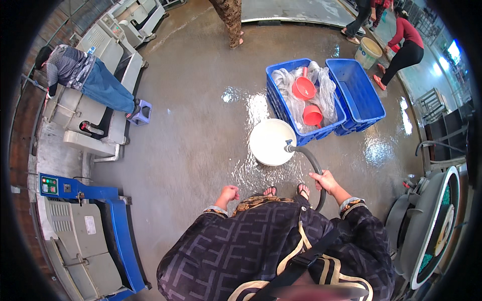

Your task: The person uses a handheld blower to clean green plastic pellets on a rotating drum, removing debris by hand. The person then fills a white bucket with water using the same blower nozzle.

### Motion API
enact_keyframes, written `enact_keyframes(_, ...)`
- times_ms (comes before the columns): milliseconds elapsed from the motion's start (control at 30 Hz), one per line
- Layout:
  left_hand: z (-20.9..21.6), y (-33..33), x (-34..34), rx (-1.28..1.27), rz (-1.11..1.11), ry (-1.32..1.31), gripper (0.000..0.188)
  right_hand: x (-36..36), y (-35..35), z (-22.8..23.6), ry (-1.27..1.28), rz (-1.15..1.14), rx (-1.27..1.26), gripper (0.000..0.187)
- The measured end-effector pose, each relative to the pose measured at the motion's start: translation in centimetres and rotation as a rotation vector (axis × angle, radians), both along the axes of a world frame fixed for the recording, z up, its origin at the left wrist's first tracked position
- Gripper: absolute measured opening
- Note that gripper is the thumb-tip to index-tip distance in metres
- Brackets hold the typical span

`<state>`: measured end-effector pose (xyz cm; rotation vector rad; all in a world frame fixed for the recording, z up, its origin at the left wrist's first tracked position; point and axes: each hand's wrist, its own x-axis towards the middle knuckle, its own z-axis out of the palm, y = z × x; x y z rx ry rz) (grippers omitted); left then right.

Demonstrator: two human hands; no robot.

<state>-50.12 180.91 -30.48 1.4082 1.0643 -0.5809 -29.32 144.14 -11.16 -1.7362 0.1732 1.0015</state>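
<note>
A grey hose (312, 159) is gripped in my right hand (326, 182), the fingers wrapped round it. Its far end has a small tap valve (289, 145) at the right rim of a round white bucket (271, 142), which stands on the wet floor in front of my feet. Whether water runs from the valve is too small to tell. My left hand (230, 193) hangs apart from everything, its fingers curled in with nothing visible in them. Just beyond the bucket sits a blue crate (281, 108) holding clear plastic sheeting (327, 93) and two red dippers (304, 88).
A second blue crate (359, 90) stands right of the first. A worn bucket (368, 53) is near a bending person (405, 37). Another person (85, 75) leans over grey machines at left, feet on a purple stool (142, 112). A large round machine (427, 226) is at right.
</note>
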Motion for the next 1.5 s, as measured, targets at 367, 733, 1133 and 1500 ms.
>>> enact_keyframes(367, 0.5, -0.3, -0.1, 0.028, -0.025, 0.001, 0.017, 0.1, -0.2, -0.4, 0.055, 0.013, 0.038, 0.03)
enact_keyframes(733, 0.6, -0.3, -0.1, 0.034, -0.021, -0.019, 0.015, 0.1, 0.2, -0.5, 0.071, -0.009, 0.066, 0.032)
enact_keyframes(1133, 1.1, -0.8, 0.0, 0.024, 0.003, -0.029, 0.014, -0.1, 0.2, -0.3, 0.065, -0.027, 0.069, 0.032)
enact_keyframes(1500, 1.3, -0.9, -0.2, 0.037, -0.031, -0.024, 0.017, -0.7, -0.2, -1.0, 0.052, -0.053, 0.068, 0.03)
